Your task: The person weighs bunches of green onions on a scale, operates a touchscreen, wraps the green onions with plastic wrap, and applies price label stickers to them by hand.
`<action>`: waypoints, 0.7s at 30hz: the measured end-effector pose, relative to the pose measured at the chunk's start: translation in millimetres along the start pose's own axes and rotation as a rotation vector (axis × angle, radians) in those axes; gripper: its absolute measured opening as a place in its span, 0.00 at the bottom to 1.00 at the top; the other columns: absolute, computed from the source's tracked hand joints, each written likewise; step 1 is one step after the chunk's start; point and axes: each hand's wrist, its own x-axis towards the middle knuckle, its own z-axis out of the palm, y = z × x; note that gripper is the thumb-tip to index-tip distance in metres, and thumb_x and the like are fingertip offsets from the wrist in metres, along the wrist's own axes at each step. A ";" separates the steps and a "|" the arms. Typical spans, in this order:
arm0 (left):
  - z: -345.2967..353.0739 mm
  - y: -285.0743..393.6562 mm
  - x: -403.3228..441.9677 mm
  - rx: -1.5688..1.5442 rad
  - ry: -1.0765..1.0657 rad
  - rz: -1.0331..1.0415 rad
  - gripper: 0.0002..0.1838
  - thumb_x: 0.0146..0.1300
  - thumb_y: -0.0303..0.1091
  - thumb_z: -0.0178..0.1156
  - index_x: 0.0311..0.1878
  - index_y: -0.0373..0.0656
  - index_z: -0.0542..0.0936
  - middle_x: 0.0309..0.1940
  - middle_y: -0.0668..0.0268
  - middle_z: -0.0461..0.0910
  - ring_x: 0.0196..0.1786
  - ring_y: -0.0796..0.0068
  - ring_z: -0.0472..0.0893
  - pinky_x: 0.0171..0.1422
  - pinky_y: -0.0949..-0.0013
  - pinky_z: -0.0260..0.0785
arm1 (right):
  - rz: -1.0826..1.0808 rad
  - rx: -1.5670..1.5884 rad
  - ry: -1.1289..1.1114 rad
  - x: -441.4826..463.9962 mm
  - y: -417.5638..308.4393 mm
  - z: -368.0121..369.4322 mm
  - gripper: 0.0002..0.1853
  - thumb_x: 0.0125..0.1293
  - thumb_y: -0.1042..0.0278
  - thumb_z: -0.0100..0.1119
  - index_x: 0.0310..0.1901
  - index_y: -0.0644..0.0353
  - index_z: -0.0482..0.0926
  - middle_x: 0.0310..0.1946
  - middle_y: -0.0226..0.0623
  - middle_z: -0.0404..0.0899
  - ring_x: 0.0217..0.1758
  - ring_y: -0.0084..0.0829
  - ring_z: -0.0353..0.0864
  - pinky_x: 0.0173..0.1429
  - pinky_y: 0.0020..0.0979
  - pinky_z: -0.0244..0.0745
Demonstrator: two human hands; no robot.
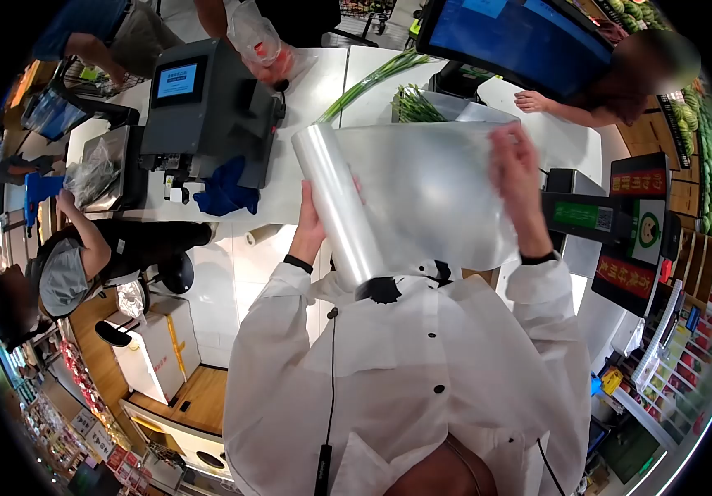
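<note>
My left hand [310,225] is wrapped round a thick roll of clear plastic bags [338,207], held slightly tilted in front of my chest. From the roll a wide clear bag [434,186] stretches to the right. At its far edge my right hand [516,169] is closed on the plastic, with the fingers somewhat blurred. Just beyond the bag, a bunch of green vegetable stalks [418,106] rests on a scale tray, partly hidden by the plastic. Long green stalks [372,83] lie on the white counter behind the roll.
A grey label machine [207,120] and a blue cloth [228,188] are on the counter's left side. A large screen [517,41] stands at the back. Another person's hand [535,102] is at the right, and another person holds a bag of red items [269,54].
</note>
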 end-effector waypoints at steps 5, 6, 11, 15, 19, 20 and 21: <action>1.0 0.2 -10.0 -0.019 0.025 -0.038 0.53 0.54 0.68 0.63 0.71 0.36 0.61 0.61 0.52 0.72 0.60 0.56 0.76 0.64 0.51 0.73 | -0.365 -0.338 0.175 7.0 -1.6 -76.6 0.14 0.77 0.57 0.50 0.37 0.58 0.74 0.18 0.21 0.67 0.16 0.11 0.60 0.21 0.19 0.57; -0.3 0.0 -7.6 -0.019 0.019 -0.039 0.53 0.54 0.68 0.63 0.71 0.36 0.61 0.61 0.52 0.72 0.60 0.56 0.76 0.64 0.51 0.73 | -0.370 -0.341 0.177 4.1 -2.1 -82.6 0.14 0.77 0.57 0.50 0.37 0.58 0.74 0.18 0.21 0.67 0.16 0.11 0.60 0.21 0.19 0.57; 0.4 7.1 -7.2 0.104 -0.009 -0.090 0.54 0.52 0.65 0.68 0.72 0.39 0.60 0.61 0.54 0.71 0.62 0.56 0.75 0.67 0.51 0.71 | -0.138 -0.436 0.400 -6.0 22.7 -119.6 0.16 0.77 0.57 0.52 0.35 0.61 0.76 0.21 0.19 0.68 0.25 0.11 0.64 0.27 0.17 0.59; -4.3 18.0 -5.6 0.173 -0.058 -0.109 0.54 0.49 0.63 0.71 0.72 0.39 0.60 0.62 0.52 0.70 0.63 0.55 0.74 0.67 0.50 0.71 | -0.277 -0.338 0.624 -1.5 40.9 -135.0 0.15 0.75 0.57 0.55 0.38 0.61 0.79 0.25 0.15 0.68 0.25 0.10 0.56 0.27 0.17 0.47; -8.9 23.6 -2.4 0.222 -0.038 -0.129 0.57 0.45 0.64 0.72 0.71 0.37 0.60 0.60 0.50 0.71 0.62 0.54 0.75 0.66 0.50 0.72 | -0.193 -0.250 0.486 -13.7 37.3 -159.0 0.14 0.74 0.56 0.57 0.40 0.60 0.80 0.27 0.15 0.70 0.25 0.08 0.54 0.27 0.16 0.45; -5.5 24.2 -1.2 0.232 -0.052 -0.145 0.57 0.44 0.64 0.73 0.70 0.37 0.61 0.59 0.49 0.71 0.62 0.54 0.75 0.65 0.51 0.73 | -0.152 -0.231 0.453 -18.2 39.9 -165.5 0.14 0.74 0.56 0.57 0.42 0.59 0.81 0.28 0.15 0.71 0.25 0.08 0.54 0.27 0.16 0.46; -2.7 23.2 0.0 0.231 -0.054 -0.154 0.57 0.44 0.64 0.73 0.70 0.37 0.61 0.59 0.49 0.71 0.62 0.54 0.75 0.65 0.51 0.73 | -0.150 -0.234 0.461 -22.5 40.2 -164.2 0.14 0.74 0.56 0.57 0.42 0.59 0.81 0.28 0.15 0.71 0.25 0.08 0.54 0.27 0.16 0.46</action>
